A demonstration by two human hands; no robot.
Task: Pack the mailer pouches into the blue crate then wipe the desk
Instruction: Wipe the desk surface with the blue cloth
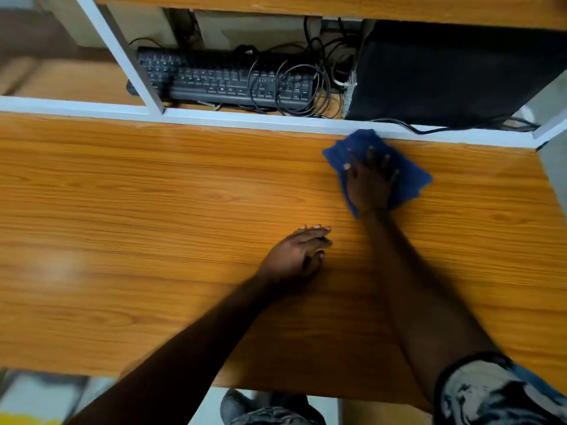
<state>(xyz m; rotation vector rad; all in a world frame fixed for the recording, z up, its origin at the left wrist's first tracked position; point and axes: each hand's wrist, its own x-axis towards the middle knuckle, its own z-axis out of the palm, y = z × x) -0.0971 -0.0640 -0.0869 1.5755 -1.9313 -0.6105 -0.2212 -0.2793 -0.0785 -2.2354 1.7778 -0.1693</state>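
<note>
Right hand [369, 182] is pressing flat, fingers spread, on the blue cloth [411, 179] at the desk's [153, 194] far edge | left hand [299, 251] is resting on the desk, fingers straight, holding nothing

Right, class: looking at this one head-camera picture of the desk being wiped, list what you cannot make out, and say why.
- Blue crate and mailer pouches: not in the head view, so the packing cannot be checked.
- Wooden desk under the blue cloth: hidden by the cloth and the right hand pressing on it.
- Black keyboard: partly hidden by the white frame bar and black cables.
- Left hand: motion-blurred.
</note>
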